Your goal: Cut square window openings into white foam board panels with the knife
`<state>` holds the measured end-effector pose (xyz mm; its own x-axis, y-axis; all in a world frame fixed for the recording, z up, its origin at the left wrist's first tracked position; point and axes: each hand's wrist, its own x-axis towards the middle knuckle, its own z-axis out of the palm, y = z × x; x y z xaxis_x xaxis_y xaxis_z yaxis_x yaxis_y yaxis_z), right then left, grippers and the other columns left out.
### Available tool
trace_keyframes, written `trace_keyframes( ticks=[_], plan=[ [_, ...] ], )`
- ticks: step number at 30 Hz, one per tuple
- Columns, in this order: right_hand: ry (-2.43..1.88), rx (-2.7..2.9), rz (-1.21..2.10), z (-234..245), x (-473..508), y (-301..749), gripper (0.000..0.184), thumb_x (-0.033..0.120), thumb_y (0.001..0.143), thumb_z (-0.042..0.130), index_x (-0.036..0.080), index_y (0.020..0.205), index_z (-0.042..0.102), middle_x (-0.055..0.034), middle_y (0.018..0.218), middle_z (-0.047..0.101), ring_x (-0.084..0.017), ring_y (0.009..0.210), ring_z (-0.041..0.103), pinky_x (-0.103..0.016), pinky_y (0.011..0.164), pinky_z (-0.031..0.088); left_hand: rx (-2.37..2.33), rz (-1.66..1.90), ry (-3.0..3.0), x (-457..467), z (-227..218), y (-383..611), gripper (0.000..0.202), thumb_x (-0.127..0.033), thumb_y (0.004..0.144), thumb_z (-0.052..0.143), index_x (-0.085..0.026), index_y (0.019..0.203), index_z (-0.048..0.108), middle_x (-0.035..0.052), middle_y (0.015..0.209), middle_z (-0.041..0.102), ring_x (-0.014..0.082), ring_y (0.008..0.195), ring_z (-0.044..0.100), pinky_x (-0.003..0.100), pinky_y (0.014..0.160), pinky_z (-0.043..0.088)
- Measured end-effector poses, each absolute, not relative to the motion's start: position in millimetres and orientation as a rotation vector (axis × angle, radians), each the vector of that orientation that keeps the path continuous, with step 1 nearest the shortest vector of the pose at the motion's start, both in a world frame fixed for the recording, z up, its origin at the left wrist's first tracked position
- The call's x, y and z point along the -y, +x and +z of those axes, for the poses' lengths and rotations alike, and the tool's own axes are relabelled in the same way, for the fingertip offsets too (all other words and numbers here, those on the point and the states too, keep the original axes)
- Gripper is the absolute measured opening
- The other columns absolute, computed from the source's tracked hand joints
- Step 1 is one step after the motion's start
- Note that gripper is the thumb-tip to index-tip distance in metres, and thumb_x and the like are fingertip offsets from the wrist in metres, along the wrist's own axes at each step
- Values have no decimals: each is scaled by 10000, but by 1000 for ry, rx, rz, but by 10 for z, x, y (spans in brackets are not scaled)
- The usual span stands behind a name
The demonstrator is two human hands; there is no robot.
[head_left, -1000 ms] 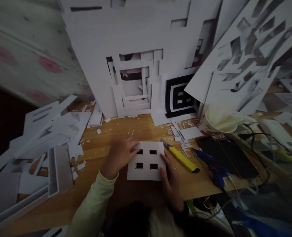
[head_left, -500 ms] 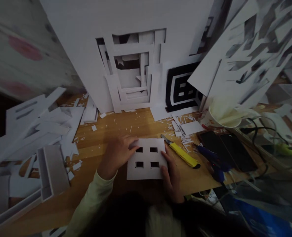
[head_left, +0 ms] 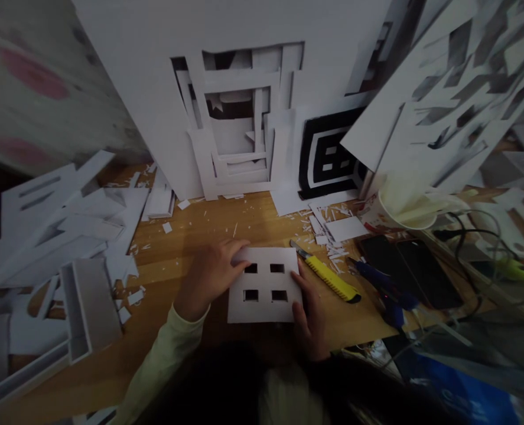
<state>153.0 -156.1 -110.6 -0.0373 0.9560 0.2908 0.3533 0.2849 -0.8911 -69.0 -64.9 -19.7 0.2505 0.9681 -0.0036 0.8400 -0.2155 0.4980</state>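
Note:
A white square card (head_left: 264,307) with four small rectangular cut-outs lies flat on the wooden table (head_left: 208,227) near its front edge. My left hand (head_left: 208,274) rests on the card's upper left corner, fingers curled over the edge. Along the card's right edge lies my right hand (head_left: 308,310), fingers pressed against it and holding it down. A yellow utility knife (head_left: 330,278) lies just right of the card, untouched.
Large white cut-out boards (head_left: 239,100) lean upright behind the work spot. Heaps of white offcuts (head_left: 67,218) cover the left. At the right lie a blue glue gun (head_left: 383,289), two dark phones (head_left: 415,271), a paper cup (head_left: 406,206) and cables.
The view has tilted down slightly. Both hands stay on the card, and my right hand has shifted a little down along its right edge.

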Motion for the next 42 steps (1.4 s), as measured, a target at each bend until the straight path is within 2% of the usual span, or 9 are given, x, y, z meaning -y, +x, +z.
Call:
trace_keyframes(
  ticks=[4, 8, 17, 23, 28, 34, 38, 42],
  plan=[
    [-1243, 1576, 792, -1110, 1567, 1549, 472, 431, 1033, 394, 301, 1482, 453, -57, 1640, 343, -345, 1477, 373, -604, 1153, 382, -1625, 475, 2140, 642, -228, -701, 274, -195, 840, 719, -228, 1112, 710, 37, 1130, 767, 237, 1045, 712, 405, 923, 573],
    [-1243, 1576, 794, -1127, 1567, 1561, 468, 426, 1029, 407, 317, 1482, 455, -54, 1628, 367, -339, 1462, 401, -586, 1131, 416, -1645, 456, 2114, 635, -233, -691, 272, -178, 840, 719, -206, 1111, 712, 49, 1136, 764, 237, 1056, 702, 405, 936, 563],
    [-1238, 1546, 775, -1141, 1569, 1544, 463, 426, 1024, 436, 291, 1463, 490, -61, 1608, 405, -330, 1454, 417, -543, 1138, 423, -1576, 413, 2178, 583, -215, -694, 181, -183, 848, 721, -222, 1019, 769, 45, 1060, 782, 243, 1006, 687, 424, 907, 559],
    [-1255, 1520, 786, -1169, 1583, 1553, 456, 428, 1031, 412, 270, 1447, 512, -74, 1601, 414, -333, 1457, 410, -559, 1146, 415, -1533, 426, 2204, 564, -227, -708, 177, -197, 853, 703, -239, 1006, 781, 40, 1021, 790, 241, 948, 693, 424, 867, 569],
    [-1243, 1496, 797, -1161, 1582, 1542, 446, 411, 1040, 406, 256, 1444, 513, -91, 1586, 434, -336, 1447, 425, -576, 1135, 411, -1518, 439, 2223, 567, -260, -703, 176, -196, 868, 690, -234, 1021, 768, 43, 1045, 787, 240, 968, 690, 430, 903, 557],
    [-1237, 1503, 808, -1124, 1584, 1543, 440, 394, 1044, 405, 265, 1455, 497, -81, 1616, 388, -323, 1474, 387, -563, 1166, 371, -1586, 467, 2202, 752, -198, -696, 355, -253, 849, 745, -218, 1198, 690, 70, 1239, 734, 257, 1147, 659, 457, 1023, 521],
    [-1221, 1502, 806, -1148, 1584, 1545, 436, 390, 1043, 404, 271, 1450, 503, -78, 1609, 399, -324, 1470, 394, -567, 1164, 374, -1549, 414, 2330, 949, -134, -686, 302, -324, 805, 798, -180, 1060, 723, 116, 1398, 636, 309, 1293, 561, 502, 1111, 457],
    [-1233, 1478, 785, -1171, 1583, 1535, 423, 379, 1038, 406, 271, 1431, 522, -82, 1587, 434, -329, 1450, 423, -569, 1162, 384, -1490, 328, 2466, 1015, -142, -663, 204, -309, 802, 795, -185, 956, 745, 111, 1382, 636, 327, 1295, 537, 533, 1128, 431]
  ],
)
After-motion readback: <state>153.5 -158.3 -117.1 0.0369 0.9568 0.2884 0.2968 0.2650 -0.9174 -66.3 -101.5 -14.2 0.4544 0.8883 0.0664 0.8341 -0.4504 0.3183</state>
